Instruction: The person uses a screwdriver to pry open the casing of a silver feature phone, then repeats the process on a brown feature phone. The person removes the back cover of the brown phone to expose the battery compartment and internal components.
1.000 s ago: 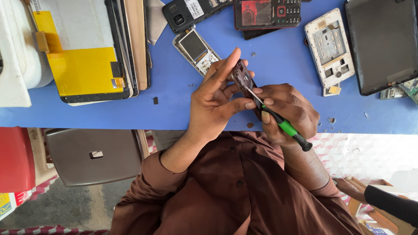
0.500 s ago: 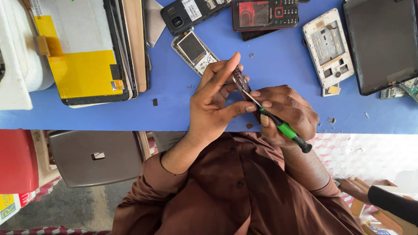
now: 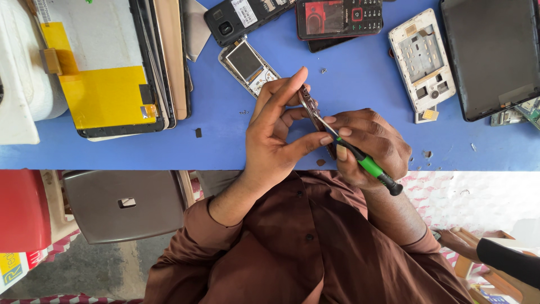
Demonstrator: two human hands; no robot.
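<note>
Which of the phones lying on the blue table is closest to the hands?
The opened phone with the small grey screen, lying just above the left hand. The black phone, red-screened phone and white phone shell lie farther away.

Bright even daylight, soft shadows under the hands [image 3: 332, 141], overexposed white patch lower right, sharp focus throughout

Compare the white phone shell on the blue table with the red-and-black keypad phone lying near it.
The white phone shell lies opened, its inner slots and compartments bare; the red-and-black keypad phone is closed, showing screen and keys. The shell is pale and tilted on the blue table; the keypad phone is dark and lies nearly level along the far edge. Both rest flat, away from the left hand and right hand.
</note>
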